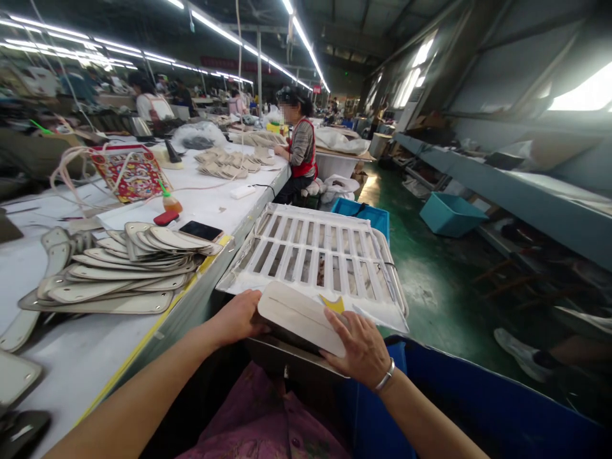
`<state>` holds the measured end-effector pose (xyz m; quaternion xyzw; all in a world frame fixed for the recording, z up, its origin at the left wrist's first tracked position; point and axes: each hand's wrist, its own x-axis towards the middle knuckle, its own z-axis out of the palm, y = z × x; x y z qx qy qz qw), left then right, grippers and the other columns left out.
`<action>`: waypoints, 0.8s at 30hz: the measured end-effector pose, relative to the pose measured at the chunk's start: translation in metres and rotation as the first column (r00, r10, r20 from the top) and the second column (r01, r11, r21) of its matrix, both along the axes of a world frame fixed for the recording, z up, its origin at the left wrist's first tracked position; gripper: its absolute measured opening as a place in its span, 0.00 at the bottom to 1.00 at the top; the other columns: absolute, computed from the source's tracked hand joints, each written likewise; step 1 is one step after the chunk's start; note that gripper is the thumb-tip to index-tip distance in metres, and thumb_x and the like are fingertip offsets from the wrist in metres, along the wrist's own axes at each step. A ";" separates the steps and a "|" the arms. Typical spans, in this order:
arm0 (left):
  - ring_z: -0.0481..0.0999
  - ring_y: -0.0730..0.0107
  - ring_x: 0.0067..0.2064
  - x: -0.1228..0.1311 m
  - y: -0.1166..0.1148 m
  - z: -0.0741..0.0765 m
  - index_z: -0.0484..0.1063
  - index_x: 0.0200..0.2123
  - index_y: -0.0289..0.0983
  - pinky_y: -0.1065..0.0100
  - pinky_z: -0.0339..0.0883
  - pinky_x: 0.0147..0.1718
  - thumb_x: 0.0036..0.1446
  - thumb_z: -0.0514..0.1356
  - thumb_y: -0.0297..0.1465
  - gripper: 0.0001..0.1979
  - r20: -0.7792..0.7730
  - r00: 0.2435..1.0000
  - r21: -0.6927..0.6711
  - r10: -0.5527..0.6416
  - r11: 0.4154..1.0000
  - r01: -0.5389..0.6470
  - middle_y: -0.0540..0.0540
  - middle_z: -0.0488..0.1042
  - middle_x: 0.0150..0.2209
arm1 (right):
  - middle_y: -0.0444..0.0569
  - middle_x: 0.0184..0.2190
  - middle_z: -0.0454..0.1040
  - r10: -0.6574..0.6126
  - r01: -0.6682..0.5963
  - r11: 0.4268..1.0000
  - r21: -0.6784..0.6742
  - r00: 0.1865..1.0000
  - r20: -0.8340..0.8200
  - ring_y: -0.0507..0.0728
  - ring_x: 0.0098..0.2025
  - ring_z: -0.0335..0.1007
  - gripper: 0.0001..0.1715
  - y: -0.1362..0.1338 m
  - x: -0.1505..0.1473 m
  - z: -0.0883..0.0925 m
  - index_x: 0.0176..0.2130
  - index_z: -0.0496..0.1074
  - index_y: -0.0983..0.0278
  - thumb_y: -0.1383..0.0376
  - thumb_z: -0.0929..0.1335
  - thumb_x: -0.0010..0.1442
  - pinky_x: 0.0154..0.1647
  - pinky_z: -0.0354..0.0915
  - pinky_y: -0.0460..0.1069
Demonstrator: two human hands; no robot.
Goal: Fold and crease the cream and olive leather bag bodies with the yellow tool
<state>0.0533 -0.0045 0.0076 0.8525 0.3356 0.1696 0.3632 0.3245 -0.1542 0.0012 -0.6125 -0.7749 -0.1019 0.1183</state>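
In front of my body is a flat beige panel with rounded corners (296, 312), a thin line running along its face. My left hand (241, 315) is closed on its left end, fingers curled under the edge. My right hand (361, 347), with a silver bracelet at the wrist, grips the right end with fingers over the top. Below the panel is a dark surface, and I cannot tell whether more pieces lie under it. Just beyond stands a white slatted rack (329, 255), with a small yellow piece (332, 303) on its near edge.
Left, a white table (67, 357) holds a pile of beige strap-like pieces (119, 274), a phone (201, 231), a small bottle (171, 203) and a patterned bag (127, 172). A co-worker (303, 146) sits ahead. Blue bins (478, 382) stand right; a teal bin (452, 213) lies farther off.
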 end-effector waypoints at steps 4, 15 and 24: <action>0.70 0.61 0.42 -0.030 -0.003 -0.011 0.70 0.42 0.37 0.65 0.64 0.38 0.49 0.60 0.38 0.17 0.040 0.970 -0.109 0.242 0.966 -0.236 0.44 0.71 0.41 | 0.55 0.37 0.65 0.030 -0.036 0.998 0.054 0.995 0.100 0.62 0.36 0.60 0.42 0.006 0.000 -0.004 0.61 0.52 0.59 0.46 0.63 0.53 0.36 0.60 0.55; 0.72 0.64 0.36 -0.024 -0.032 -0.048 0.67 0.43 0.35 0.69 0.65 0.30 0.53 0.55 0.40 0.18 0.082 0.851 -0.398 0.519 0.800 -0.449 0.45 0.72 0.37 | 0.55 0.36 0.65 0.070 -0.081 0.996 0.043 0.975 0.212 0.62 0.34 0.60 0.42 0.008 -0.017 -0.010 0.63 0.49 0.58 0.46 0.62 0.55 0.33 0.60 0.56; 0.73 0.59 0.39 -0.023 -0.029 -0.046 0.65 0.48 0.36 0.64 0.62 0.40 0.54 0.54 0.42 0.22 -0.107 0.916 -0.137 0.386 0.907 -0.399 0.43 0.74 0.36 | 0.53 0.33 0.65 0.017 -0.035 0.997 0.063 0.963 0.269 0.59 0.31 0.60 0.39 0.004 -0.019 -0.016 0.62 0.51 0.57 0.48 0.63 0.56 0.29 0.58 0.53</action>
